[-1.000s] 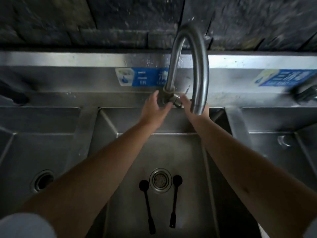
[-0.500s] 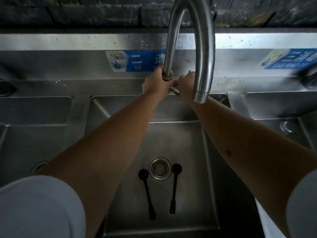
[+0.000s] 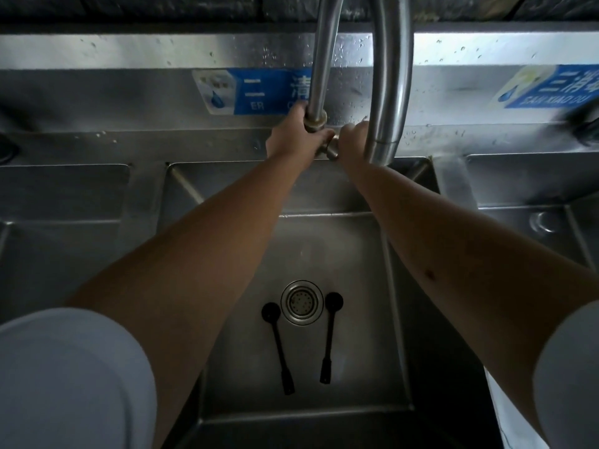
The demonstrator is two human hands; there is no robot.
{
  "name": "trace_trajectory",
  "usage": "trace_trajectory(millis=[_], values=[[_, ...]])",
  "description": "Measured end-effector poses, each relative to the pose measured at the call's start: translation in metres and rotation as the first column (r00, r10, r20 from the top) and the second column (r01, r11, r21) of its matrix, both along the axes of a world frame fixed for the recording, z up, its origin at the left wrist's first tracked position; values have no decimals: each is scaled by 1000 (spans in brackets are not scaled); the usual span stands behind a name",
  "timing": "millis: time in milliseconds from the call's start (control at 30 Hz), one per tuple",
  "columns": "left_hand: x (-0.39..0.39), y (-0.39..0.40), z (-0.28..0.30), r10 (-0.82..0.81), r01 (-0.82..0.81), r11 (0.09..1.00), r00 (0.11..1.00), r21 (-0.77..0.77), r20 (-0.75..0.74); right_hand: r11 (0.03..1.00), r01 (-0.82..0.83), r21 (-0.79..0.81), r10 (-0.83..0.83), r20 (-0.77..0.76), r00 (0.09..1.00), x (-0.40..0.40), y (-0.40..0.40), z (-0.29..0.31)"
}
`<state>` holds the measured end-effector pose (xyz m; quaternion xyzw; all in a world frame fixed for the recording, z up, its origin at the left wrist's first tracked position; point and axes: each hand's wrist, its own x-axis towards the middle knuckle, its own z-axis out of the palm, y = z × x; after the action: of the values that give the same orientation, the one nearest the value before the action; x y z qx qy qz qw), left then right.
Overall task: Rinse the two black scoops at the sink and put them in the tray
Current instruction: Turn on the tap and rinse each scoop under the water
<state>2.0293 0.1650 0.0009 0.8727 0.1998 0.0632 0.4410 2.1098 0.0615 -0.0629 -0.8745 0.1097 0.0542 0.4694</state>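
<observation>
Two black scoops lie on the floor of the middle sink basin [image 3: 340, 241], heads toward the drain [image 3: 302, 302]. The left scoop [image 3: 278, 345] is left of the drain, the right scoop [image 3: 329, 335] just right of it. Both arms reach far over them to the tall curved steel faucet [image 3: 390, 92]. My left hand [image 3: 290, 137] is wrapped around the faucet's base. My right hand [image 3: 351, 140] grips the valve handle beside it, partly behind the spout. No water stream is visible. No tray is in view.
A steel basin sits on the left [image 3: 64, 202] and another on the right [image 3: 534, 222]. The wet steel backsplash carries two blue labels [image 3: 252, 92]. A dark object [image 3: 586, 124] sits at the far right edge, and a dark wall runs above.
The camera has moved closer and lower toward the faucet. My left hand went from open near the faucet base to closed around it. The scoops have not moved.
</observation>
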Motion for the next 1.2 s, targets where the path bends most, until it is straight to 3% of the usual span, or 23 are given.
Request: trace_trajectory(millis=[167,333,433,600,700,900,1100,1200], values=[[-19,-2,-5,31,-37,993,998,-114,-52,997,-47,59,49,-38,998,-48,-14,15],[-93,-28,-46,74,-70,987,997,-143,18,996,-85,-37,82,-86,993,-134,-38,6],[-152,-55,-89,45,-104,902,988,-419,-149,989,-146,-33,134,-230,964,-186,-55,-27],[-234,-86,-167,-136,-150,819,887,-554,-442,960,-271,-75,210,-450,868,-263,-86,-97],[-263,-98,-200,-189,-152,840,818,-521,-543,940,-323,-108,206,-575,792,-296,-96,-135],[-281,-106,-235,-240,-77,881,778,-468,-581,962,-217,-168,61,-641,765,-330,-104,-183],[-283,-104,-237,-380,53,849,753,-526,-537,926,-335,-174,125,-695,708,-330,-101,-195],[-282,-104,-230,-317,-52,832,773,-552,-549,939,-343,-28,235,-676,699,-332,-106,-183]])
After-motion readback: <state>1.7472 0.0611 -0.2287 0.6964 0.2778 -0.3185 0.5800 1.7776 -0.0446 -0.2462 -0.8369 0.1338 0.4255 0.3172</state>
